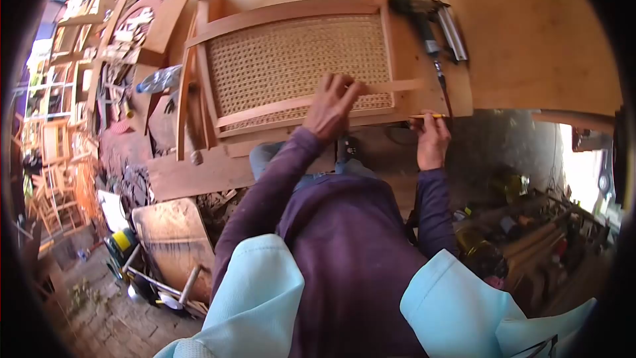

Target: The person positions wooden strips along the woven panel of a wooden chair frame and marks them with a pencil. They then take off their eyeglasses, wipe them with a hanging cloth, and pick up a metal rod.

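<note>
A woven cane panel (291, 59) in a wooden frame (205, 79) lies on the workbench in front of me. Across its near part runs a thin wooden strip (265, 109), whose right end reaches past the frame. My left hand (331, 106) rests on this strip, fingers bent over it and pressed down. To the right, just off the bench's near edge, my right hand (432, 140) is closed on a yellow pencil (429, 116). The pencil lies roughly level, pointing left.
A pneumatic nail gun (421, 23) with a hose (445, 89) lies right of the frame. Left of it are a plastic bottle (159, 80) and a hammer (192, 139). A large plywood sheet (530, 40) covers the right. Wood scraps fill the far left.
</note>
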Motion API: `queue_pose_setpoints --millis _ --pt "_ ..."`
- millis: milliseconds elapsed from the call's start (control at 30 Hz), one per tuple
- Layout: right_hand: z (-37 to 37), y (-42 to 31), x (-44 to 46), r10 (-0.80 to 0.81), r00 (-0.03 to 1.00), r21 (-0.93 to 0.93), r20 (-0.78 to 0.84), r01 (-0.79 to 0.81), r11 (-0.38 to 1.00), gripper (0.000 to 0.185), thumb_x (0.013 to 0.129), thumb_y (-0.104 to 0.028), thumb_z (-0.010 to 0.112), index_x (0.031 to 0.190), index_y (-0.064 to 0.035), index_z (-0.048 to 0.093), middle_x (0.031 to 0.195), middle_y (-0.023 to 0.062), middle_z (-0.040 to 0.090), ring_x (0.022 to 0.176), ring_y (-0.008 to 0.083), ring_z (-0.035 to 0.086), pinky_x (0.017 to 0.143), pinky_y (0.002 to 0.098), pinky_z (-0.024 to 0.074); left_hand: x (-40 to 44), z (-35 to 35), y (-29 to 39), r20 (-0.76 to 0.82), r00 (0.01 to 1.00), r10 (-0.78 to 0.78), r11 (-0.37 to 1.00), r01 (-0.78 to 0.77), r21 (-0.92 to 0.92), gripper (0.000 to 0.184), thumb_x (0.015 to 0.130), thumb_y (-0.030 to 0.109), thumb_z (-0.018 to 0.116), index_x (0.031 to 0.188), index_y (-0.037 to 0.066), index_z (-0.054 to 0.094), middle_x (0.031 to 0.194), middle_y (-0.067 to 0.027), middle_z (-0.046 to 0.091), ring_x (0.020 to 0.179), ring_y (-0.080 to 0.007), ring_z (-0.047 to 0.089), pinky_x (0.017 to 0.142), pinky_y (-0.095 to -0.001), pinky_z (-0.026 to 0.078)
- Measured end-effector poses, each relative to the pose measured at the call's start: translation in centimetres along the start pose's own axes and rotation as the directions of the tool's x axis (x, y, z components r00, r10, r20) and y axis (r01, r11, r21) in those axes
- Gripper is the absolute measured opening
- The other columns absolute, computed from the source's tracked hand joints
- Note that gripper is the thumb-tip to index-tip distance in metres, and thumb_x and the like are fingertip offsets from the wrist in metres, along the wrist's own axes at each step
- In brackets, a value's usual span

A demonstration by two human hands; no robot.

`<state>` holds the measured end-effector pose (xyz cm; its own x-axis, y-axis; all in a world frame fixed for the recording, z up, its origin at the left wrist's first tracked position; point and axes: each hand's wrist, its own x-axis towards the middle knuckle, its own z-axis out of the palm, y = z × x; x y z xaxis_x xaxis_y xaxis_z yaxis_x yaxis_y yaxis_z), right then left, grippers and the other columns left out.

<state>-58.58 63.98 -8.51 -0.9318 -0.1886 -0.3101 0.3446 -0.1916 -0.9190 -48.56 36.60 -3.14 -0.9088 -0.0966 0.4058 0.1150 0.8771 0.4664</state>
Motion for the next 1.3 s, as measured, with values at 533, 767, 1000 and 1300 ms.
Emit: queue_pose_setpoints --millis 533,767,1000,1300 --pt "1.8 -0.1 -1.7 -0.408 0.757 -0.578 0.51 0.654 0.488 0.024 0.104 -0.003 0.059 0.126 0.0045 0.064 0.133 0.0168 0.067 0.1 0.0312 0.067 0.089 0.0384 0.0551 -3.9 -0.3 -3.8 0.201 0.979 -0.019 0.999 0.011 0.04 0.04 0.083 -0.005 0.063 0.121 0.008 0.066 0.119 -0.0114 0.062 0.109 -0.0363 0.057 0.096 -0.0467 0.049" --pt "2.4 -0.1 -1.3 -0.339 0.621 -0.583 0.707 0.782 0.218 0.009 0.092 -0.002 0.07 0.099 0.0001 0.065 0.145 0.0112 0.065 0.115 0.0336 0.062 0.097 0.0447 0.0507 -3.8 -0.4 -3.6 0.187 0.982 0.0 1.0 -0.001 0.004 0.037 0.081 -0.006 0.061 0.115 0.005 0.071 0.114 -0.0122 0.066 0.107 -0.0355 0.06 0.093 -0.0455 0.052" --pt "2.3 2.3 -2.7 -0.346 0.593 -0.609 0.727 0.79 0.076 0.013 0.09 -0.006 0.073 0.098 -0.0003 0.065 0.157 0.0124 0.057 0.123 0.0347 0.06 0.102 0.047 0.0472 -3.7 -0.3 -4.3 0.268 0.963 0.017 1.0 -0.019 0.007 0.033 0.083 -0.004 0.062 0.113 0.005 0.071 0.11 -0.0115 0.066 0.103 -0.0347 0.062 0.091 -0.0447 0.052" --pt "2.0 2.1 -2.3 -0.346 0.91 -0.546 0.229 0.414 0.729 0.023 0.109 -0.014 0.055 0.118 0.0029 0.067 0.129 0.0175 0.072 0.113 0.0308 0.07 0.093 0.0405 0.0554 -3.9 -0.7 -3.5 0.265 0.964 0.005 0.999 -0.016 0.039 0.038 0.084 -0.004 0.062 0.12 0.007 0.068 0.118 -0.0123 0.063 0.11 -0.0343 0.058 0.096 -0.0461 0.048"
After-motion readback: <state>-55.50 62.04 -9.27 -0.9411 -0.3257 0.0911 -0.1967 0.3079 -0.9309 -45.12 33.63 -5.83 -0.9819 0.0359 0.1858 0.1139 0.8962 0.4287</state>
